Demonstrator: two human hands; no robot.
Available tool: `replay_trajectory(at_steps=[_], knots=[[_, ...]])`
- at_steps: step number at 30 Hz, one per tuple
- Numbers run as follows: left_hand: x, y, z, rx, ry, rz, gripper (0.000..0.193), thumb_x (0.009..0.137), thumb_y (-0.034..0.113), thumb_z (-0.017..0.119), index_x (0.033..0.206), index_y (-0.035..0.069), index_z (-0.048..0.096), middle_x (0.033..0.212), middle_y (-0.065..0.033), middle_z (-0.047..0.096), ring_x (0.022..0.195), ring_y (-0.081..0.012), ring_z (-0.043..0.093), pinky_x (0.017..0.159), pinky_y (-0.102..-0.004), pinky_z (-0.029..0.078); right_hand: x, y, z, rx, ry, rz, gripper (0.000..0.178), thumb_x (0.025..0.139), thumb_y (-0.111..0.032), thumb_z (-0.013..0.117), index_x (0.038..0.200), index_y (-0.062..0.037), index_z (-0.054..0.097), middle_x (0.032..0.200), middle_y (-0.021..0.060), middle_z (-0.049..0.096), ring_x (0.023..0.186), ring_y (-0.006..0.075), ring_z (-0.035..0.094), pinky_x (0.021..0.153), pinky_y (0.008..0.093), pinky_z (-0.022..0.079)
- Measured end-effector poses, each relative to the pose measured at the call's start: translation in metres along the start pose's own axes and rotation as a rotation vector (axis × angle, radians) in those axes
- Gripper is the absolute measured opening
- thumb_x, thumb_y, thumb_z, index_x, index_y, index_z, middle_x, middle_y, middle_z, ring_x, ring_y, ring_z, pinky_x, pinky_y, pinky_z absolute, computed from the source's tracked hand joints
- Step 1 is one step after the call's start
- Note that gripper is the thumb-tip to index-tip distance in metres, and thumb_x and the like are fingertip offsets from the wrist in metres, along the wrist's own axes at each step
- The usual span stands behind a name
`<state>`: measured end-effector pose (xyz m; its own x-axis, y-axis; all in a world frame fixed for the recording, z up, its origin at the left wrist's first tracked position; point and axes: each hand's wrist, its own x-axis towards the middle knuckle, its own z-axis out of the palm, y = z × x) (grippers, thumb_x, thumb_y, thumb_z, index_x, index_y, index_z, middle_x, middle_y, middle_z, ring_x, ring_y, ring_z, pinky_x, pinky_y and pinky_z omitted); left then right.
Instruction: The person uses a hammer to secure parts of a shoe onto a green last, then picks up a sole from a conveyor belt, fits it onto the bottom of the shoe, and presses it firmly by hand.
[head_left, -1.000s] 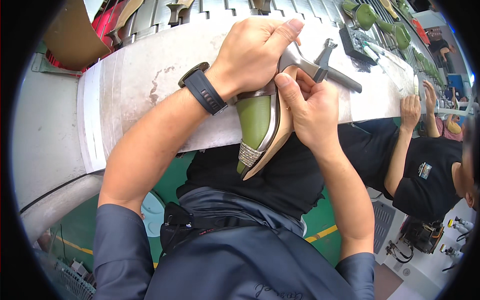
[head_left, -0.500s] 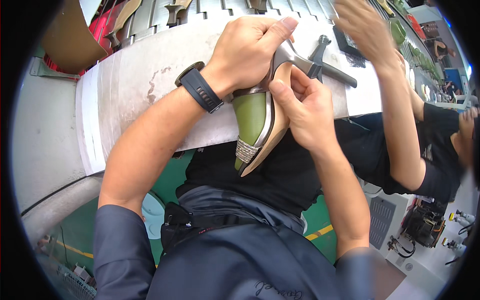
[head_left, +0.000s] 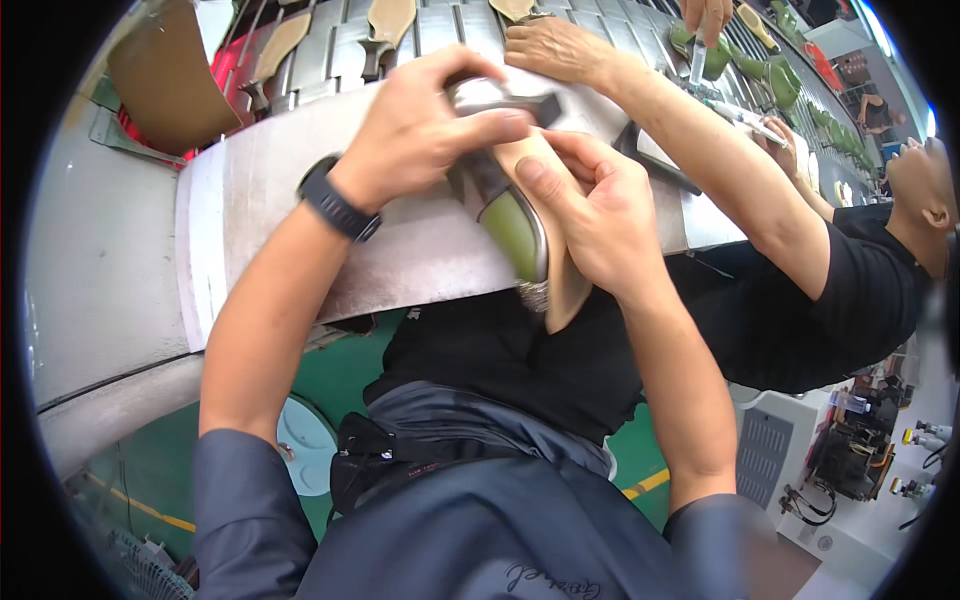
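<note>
A green heeled shoe (head_left: 512, 237) with a silver-grey rim, a glittery band by the toe and a beige sole is held on its side, toe toward me, above the table edge. My left hand (head_left: 415, 130) wraps round its heel end, and the blurred heel sticks out past the thumb. On the sole side, my right hand (head_left: 610, 215) pinches the shoe between thumb and fingers. The right fingertips are partly hidden behind the sole. A dark watch (head_left: 335, 200) is on my left wrist.
The pale worktable (head_left: 410, 260) lies under my hands. Beyond it, a slatted metal conveyor (head_left: 440, 35) carries beige soles and green shoes (head_left: 770, 80). At right, a co-worker's forearm (head_left: 690, 125) reaches across the table, over a dark-edged object (head_left: 655, 160). A curved brown panel (head_left: 165, 85) stands far left.
My left hand has moved left and down and turned with the heel; the shoe's toe has swung right. The co-worker's hand has come left onto the conveyor. The hammer is no longer in plain view.
</note>
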<state>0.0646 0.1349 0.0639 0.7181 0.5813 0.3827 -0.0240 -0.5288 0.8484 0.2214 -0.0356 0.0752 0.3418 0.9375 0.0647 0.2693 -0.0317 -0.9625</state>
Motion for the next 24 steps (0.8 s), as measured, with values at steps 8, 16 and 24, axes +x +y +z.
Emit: replay_trajectory(at_steps=[8,16,24], knots=[[-0.116,0.040,0.010,0.371,0.212,0.093,0.065,0.069,0.017,0.099,0.124,0.000,0.066,0.124,-0.0142,0.063,0.108,-0.0280,0.069,0.098,-0.0381,0.057,0.005,-0.001,-0.029,-0.632,-0.070,-0.542,0.062,0.078,-0.032,0.092,0.130,-0.0050,0.073,0.136,0.0204,0.069,0.124,0.0366,0.065,0.105,0.0450,0.053],[-0.116,0.032,0.015,0.332,0.106,0.136,0.069,0.075,0.016,0.096,0.136,0.001,0.067,0.139,-0.0226,0.069,0.129,-0.0367,0.067,0.107,-0.0430,0.054,0.016,0.008,-0.029,-0.591,-0.195,-0.578,0.055,0.081,-0.026,0.090,0.129,-0.0037,0.073,0.133,0.0167,0.070,0.122,0.0319,0.068,0.105,0.0410,0.053],[-0.115,0.032,0.017,0.347,0.127,0.157,0.065,0.076,0.015,0.095,0.134,0.001,0.069,0.136,-0.0225,0.070,0.126,-0.0374,0.069,0.107,-0.0434,0.054,0.018,-0.003,-0.021,-0.524,-0.200,-0.411,0.050,0.081,-0.027,0.090,0.121,-0.0024,0.075,0.114,0.0132,0.073,0.104,0.0279,0.068,0.093,0.0373,0.053]])
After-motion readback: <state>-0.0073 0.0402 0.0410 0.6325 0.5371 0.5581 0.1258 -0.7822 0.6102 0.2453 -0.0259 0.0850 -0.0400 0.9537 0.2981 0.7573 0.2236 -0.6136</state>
